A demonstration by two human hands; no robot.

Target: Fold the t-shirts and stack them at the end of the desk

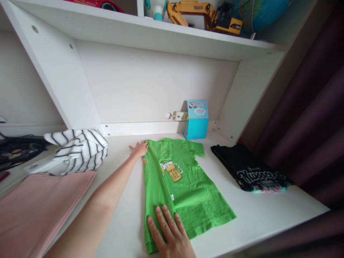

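A green T-shirt (185, 186) with a beer-mug print lies on the white desk (263, 222), its left side folded over toward the middle. My left hand (139, 148) is stretched far forward, fingers flat on the shirt's top left corner near the collar. My right hand (170, 234) rests flat and open on the shirt's lower left hem, close to me.
A striped white garment (77, 148) is bunched at the left above a pink folded cloth (40, 208). A black printed T-shirt (252, 172) lies folded at the right. A blue calendar stand (197, 120) sits at the back wall. A shelf (161, 32) with toys hangs overhead.
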